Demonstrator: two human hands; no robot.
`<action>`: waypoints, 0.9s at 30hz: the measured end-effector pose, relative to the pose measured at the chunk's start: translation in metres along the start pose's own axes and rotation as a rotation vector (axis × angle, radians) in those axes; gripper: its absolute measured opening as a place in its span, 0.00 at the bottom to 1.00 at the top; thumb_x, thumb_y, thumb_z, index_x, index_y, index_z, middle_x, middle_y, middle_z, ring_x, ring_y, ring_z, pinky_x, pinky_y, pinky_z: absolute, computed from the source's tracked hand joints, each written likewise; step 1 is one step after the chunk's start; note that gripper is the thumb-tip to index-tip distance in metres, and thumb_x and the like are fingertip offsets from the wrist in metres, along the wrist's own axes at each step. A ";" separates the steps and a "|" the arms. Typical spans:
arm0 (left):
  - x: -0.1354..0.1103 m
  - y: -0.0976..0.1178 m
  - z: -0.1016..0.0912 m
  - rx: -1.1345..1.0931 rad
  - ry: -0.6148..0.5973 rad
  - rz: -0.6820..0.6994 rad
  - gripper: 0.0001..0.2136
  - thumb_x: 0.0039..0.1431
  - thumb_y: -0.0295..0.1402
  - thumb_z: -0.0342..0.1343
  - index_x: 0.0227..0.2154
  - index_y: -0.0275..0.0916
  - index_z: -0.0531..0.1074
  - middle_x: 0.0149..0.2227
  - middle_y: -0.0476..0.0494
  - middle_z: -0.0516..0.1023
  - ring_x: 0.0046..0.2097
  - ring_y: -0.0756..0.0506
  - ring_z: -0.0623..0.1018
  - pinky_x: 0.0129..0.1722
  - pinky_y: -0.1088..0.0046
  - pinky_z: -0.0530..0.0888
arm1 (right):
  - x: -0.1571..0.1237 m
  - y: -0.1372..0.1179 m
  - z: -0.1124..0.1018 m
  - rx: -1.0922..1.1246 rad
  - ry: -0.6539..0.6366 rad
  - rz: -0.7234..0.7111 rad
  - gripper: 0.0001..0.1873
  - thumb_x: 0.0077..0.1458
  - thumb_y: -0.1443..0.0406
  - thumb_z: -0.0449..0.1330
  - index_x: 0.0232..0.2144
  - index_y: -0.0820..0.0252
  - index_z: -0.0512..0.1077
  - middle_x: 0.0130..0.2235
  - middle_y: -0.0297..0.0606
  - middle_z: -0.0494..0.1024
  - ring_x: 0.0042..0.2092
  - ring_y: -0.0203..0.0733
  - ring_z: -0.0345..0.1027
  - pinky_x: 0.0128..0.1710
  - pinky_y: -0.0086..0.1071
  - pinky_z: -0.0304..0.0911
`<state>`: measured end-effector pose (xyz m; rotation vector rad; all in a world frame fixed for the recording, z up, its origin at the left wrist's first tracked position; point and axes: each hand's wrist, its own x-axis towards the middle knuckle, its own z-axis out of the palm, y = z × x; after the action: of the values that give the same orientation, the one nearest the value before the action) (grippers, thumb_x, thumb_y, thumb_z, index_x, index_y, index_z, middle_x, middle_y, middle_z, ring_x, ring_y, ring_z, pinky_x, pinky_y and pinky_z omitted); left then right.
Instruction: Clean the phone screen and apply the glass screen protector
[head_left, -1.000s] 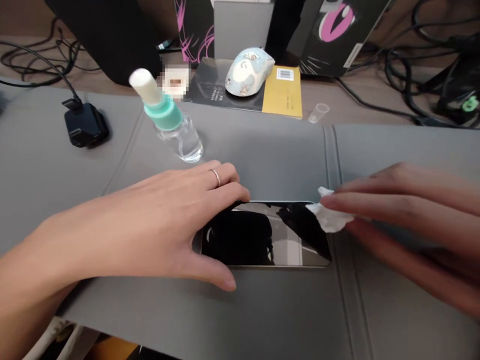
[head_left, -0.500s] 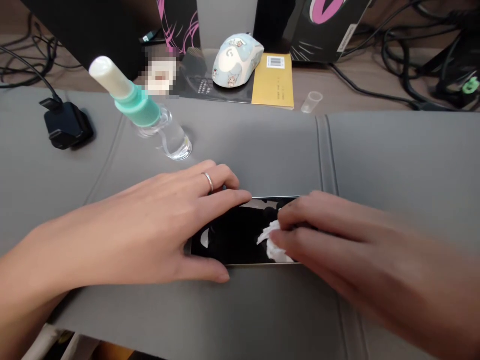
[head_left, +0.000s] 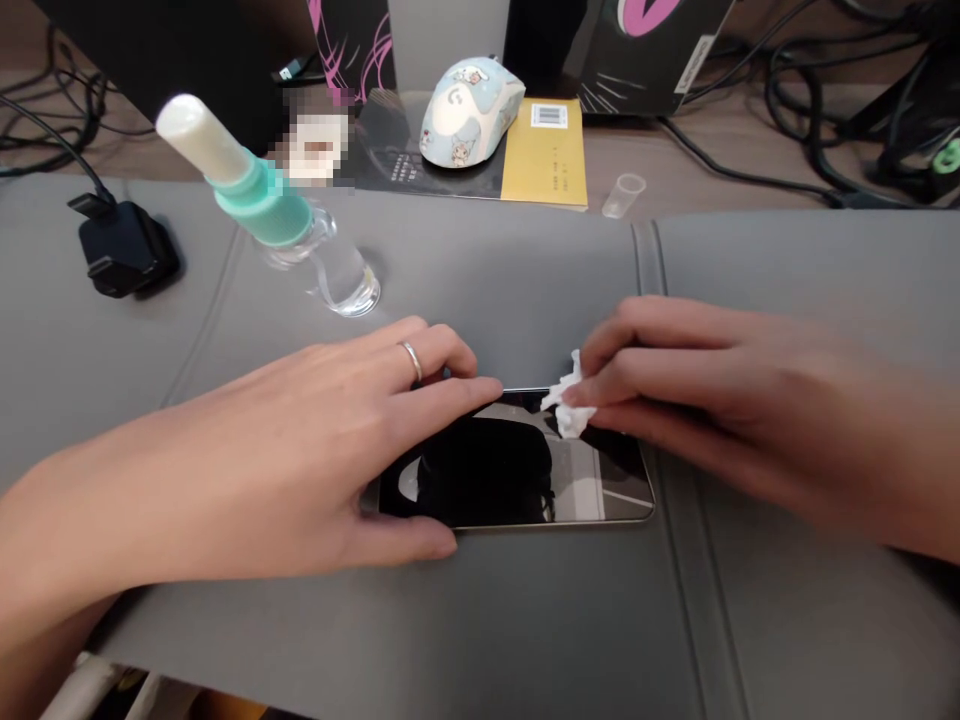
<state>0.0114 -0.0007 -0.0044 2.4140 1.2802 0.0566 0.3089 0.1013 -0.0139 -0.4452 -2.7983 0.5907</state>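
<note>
A smartphone [head_left: 487, 470] lies face up on the grey mat, its dark glossy screen full of reflections. My left hand [head_left: 322, 440], with a ring on one finger, grips its left end: the thumb rests at the near long edge and the fingers at the far one, covering that end. Pinched between the fingertips of my right hand [head_left: 697, 390] is a crumpled white tissue [head_left: 574, 410], which lies over the phone's far edge, right of the middle. A clear spray bottle [head_left: 345, 265] with a mint-green collar and white top stands beyond my left hand.
At the back, a patterned computer mouse [head_left: 472, 110] sits on a black and yellow booklet [head_left: 544, 155]. A small clear cap [head_left: 624, 195] lies right of it. On the left is a black charger [head_left: 127, 245]; loose cables [head_left: 810, 110] tangle at the back right.
My right hand has moved the tissue away from me, from the right part of the screen to its far edge, uncovering the phone's right end. The left hand keeps its hold.
</note>
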 end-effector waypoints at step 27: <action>-0.005 -0.007 0.012 0.032 0.086 0.044 0.37 0.64 0.47 0.63 0.74 0.59 0.58 0.63 0.45 0.74 0.55 0.36 0.80 0.43 0.59 0.80 | -0.002 -0.035 0.014 -0.021 -0.157 0.027 0.13 0.64 0.77 0.54 0.32 0.55 0.65 0.37 0.35 0.70 0.33 0.40 0.59 0.33 0.35 0.55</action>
<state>0.0059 -0.0058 -0.0171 2.4912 1.2746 0.1557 0.2981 0.0647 -0.0118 -0.4602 -2.9546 0.6277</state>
